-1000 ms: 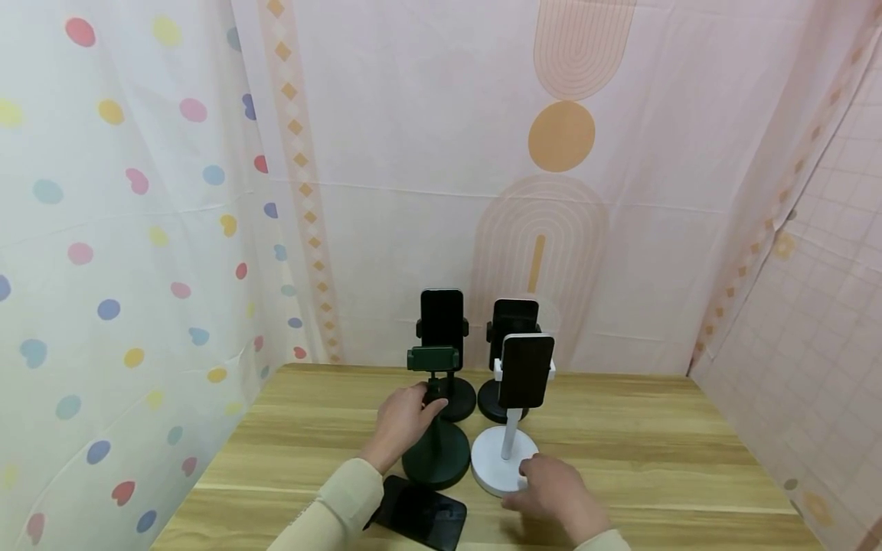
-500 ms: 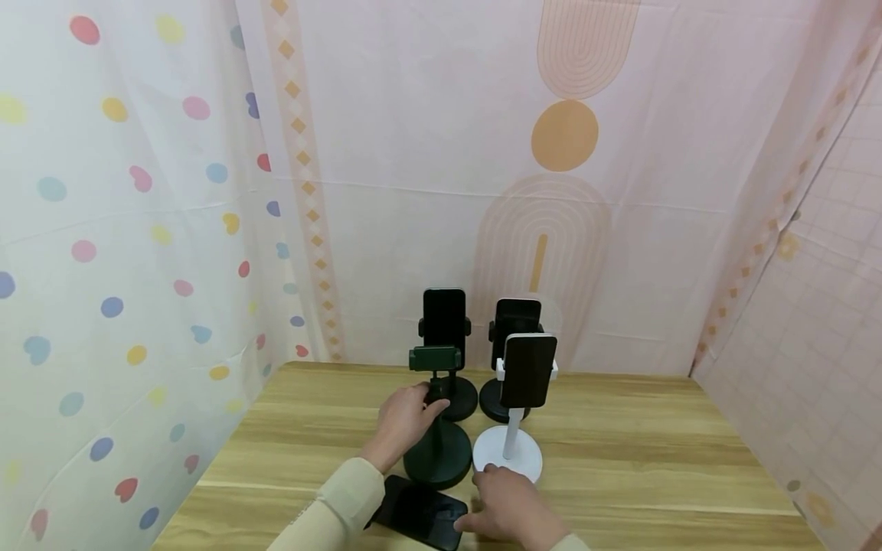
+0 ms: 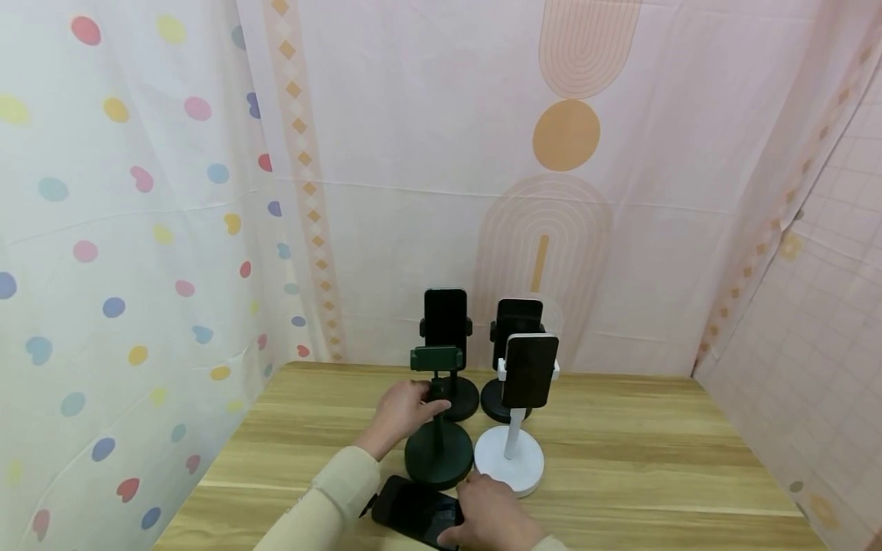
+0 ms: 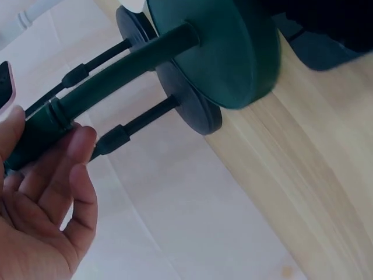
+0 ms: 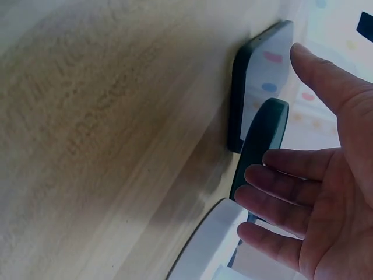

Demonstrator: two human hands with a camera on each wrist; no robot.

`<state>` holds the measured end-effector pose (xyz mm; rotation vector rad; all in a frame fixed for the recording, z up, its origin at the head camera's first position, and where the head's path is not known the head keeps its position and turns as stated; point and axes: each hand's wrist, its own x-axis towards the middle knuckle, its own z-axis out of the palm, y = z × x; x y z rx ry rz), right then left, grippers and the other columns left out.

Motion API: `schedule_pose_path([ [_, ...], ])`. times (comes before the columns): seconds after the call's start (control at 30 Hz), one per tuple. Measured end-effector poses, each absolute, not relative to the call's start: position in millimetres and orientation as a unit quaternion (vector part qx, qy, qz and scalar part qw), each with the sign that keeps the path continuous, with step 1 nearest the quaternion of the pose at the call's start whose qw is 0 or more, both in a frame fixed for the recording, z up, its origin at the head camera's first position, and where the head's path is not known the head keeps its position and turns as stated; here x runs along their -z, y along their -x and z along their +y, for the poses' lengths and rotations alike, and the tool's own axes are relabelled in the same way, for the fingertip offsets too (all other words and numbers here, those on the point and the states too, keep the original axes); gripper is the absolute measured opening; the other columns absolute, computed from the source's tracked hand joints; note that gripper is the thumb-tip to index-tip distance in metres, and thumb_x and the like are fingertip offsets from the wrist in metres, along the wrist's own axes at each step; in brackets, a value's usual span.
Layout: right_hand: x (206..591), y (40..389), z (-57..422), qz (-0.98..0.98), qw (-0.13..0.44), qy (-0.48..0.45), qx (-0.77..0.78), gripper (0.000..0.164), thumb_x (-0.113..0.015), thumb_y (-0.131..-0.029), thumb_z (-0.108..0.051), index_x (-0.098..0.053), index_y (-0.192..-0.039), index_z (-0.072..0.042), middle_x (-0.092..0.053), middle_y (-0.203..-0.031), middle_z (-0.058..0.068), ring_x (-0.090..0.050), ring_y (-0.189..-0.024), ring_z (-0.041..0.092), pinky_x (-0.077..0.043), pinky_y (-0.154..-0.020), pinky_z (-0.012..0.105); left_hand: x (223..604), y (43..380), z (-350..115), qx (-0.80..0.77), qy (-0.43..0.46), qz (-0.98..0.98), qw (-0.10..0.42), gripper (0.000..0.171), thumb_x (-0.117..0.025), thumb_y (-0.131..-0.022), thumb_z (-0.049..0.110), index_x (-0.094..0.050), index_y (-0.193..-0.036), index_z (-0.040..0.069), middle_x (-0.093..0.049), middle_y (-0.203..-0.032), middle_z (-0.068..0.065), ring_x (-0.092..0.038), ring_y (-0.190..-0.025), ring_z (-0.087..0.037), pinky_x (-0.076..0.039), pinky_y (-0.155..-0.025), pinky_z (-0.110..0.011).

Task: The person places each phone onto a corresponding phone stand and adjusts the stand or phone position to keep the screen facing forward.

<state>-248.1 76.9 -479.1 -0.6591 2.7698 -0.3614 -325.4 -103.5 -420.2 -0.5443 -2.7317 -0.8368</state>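
My left hand (image 3: 402, 415) grips the upper post of a dark green phone stand (image 3: 439, 457), whose clamp stands bare above the fingers. The left wrist view shows thumb and fingers round that post (image 4: 125, 73). In front of the green base, a black phone (image 3: 408, 505) lies flat, screen up. My right hand (image 3: 494, 514) is at the phone's right end and partly hides it. In the right wrist view, the right fingers are extended near the phone (image 5: 265, 76); whether they touch it I cannot tell. A white phone stand (image 3: 511, 459) with a phone clamped upright stands at the right.
Behind the front pair stand two black phone stands (image 3: 460, 399) (image 3: 494, 399), each bearing an upright phone. All the bases sit close together on the wood-grain table (image 3: 634, 459). A patterned cloth (image 3: 413, 191) hangs behind the table.
My right hand has moved left, from beside the white base to the right end of the flat phone. The left hand has kept its grip on the green stand.
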Motion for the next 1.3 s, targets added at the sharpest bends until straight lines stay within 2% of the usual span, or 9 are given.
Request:
schedule_pose_path([
  [0.13,482,249,74,0.955,0.135,0.233,0.125,0.055,-0.079,-0.078,-0.054,-0.071,-0.105,-0.008,-0.062,-0.094,0.004,-0.059,-0.079,0.013,-0.054,-0.073,0.034,421,330,-107,0.293,0.197,-0.929,0.11,0.036,-0.072,-0.091,0.037,-0.058,-0.066,0.016,-0.052,-0.058,0.008,-0.045,-0.053,-0.009,-0.036,-0.051,-0.027],
  [0.23,483,250,72,0.954,0.138,0.233,0.126,0.057,-0.08,-0.077,-0.054,-0.071,-0.107,-0.007,-0.062,-0.096,0.005,-0.059,-0.08,0.013,-0.054,-0.073,0.034,422,332,-108,0.301,0.199,-0.927,0.105,0.036,-0.073,-0.09,0.039,-0.057,-0.067,0.016,-0.051,-0.058,0.008,-0.042,-0.053,-0.01,-0.035,-0.051,-0.026],
  [0.33,486,250,71,0.955,0.134,0.237,0.117,0.06,-0.08,-0.076,-0.056,-0.071,-0.109,-0.007,-0.062,-0.097,0.005,-0.06,-0.081,0.013,-0.054,-0.074,0.033,423,333,-108,0.305,0.199,-0.926,0.1,0.036,-0.073,-0.09,0.039,-0.058,-0.067,0.016,-0.052,-0.059,0.008,-0.043,-0.054,-0.01,-0.036,-0.052,-0.027],
  [0.7,494,250,63,0.958,0.098,0.26,0.063,0.057,-0.079,-0.074,-0.061,-0.075,-0.099,-0.01,-0.064,-0.094,0.005,-0.061,-0.081,0.014,-0.054,-0.075,0.032,421,331,-109,0.315,0.22,-0.918,0.094,0.029,-0.071,-0.092,0.035,-0.064,-0.072,0.016,-0.062,-0.067,0.007,-0.05,-0.057,-0.009,-0.042,-0.055,-0.028],
  [0.9,500,251,58,0.959,0.11,0.247,0.083,0.052,-0.081,-0.075,-0.057,-0.074,-0.096,-0.01,-0.062,-0.094,0.005,-0.059,-0.08,0.014,-0.054,-0.072,0.033,422,331,-110,0.314,0.219,-0.919,0.089,0.028,-0.071,-0.092,0.038,-0.066,-0.075,0.016,-0.065,-0.071,0.006,-0.053,-0.061,-0.008,-0.044,-0.057,-0.029],
  [1.1,505,251,55,0.957,0.099,0.252,0.104,0.056,-0.081,-0.076,-0.056,-0.071,-0.102,-0.007,-0.06,-0.097,0.008,-0.059,-0.084,0.016,-0.053,-0.072,0.03,422,332,-109,0.315,0.213,-0.921,0.088,0.027,-0.072,-0.092,0.034,-0.065,-0.075,0.015,-0.064,-0.071,0.005,-0.053,-0.062,-0.009,-0.045,-0.058,-0.03],
  [1.3,507,251,52,0.958,0.099,0.245,0.113,0.064,-0.079,-0.076,-0.058,-0.07,-0.109,-0.004,-0.059,-0.102,0.012,-0.058,-0.088,0.019,-0.053,-0.074,0.031,422,332,-109,0.314,0.209,-0.922,0.087,0.028,-0.072,-0.091,0.038,-0.066,-0.076,0.016,-0.065,-0.072,0.006,-0.056,-0.064,-0.009,-0.046,-0.059,-0.031],
])
